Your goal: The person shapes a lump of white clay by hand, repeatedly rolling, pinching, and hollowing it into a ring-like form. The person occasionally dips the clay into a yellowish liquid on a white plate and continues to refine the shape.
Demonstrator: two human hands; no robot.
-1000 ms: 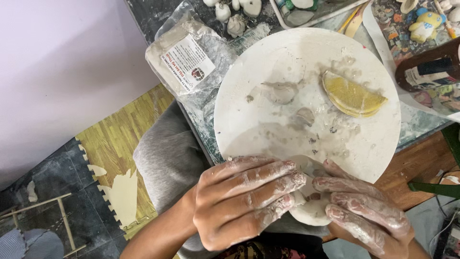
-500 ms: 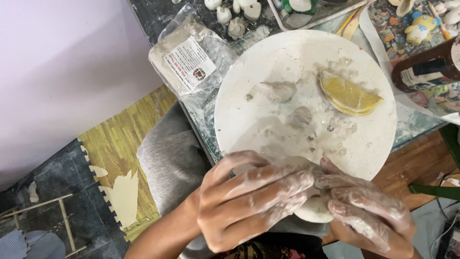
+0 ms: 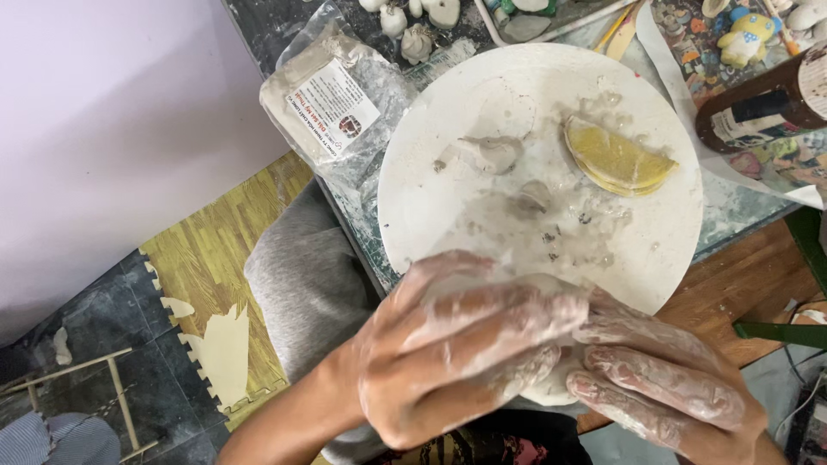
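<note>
My left hand and my right hand are both coated in pale clay and are cupped together around a lump of white clay, which shows only as a rounded bit below the fingers. They sit over the near rim of a round white board. On that board lie a yellow wedge-shaped sponge, a small grey clay scrap and wet clay smears.
A clear plastic bag of clay with a label lies left of the board. Small clay figures and a painted toy figure stand at the back. A brown bottle lies at right. Foam floor mats show below.
Both hands have closed tighter around the clay lump and now hide more of it. The view has shifted slightly, bringing the brown bottle further into sight.
</note>
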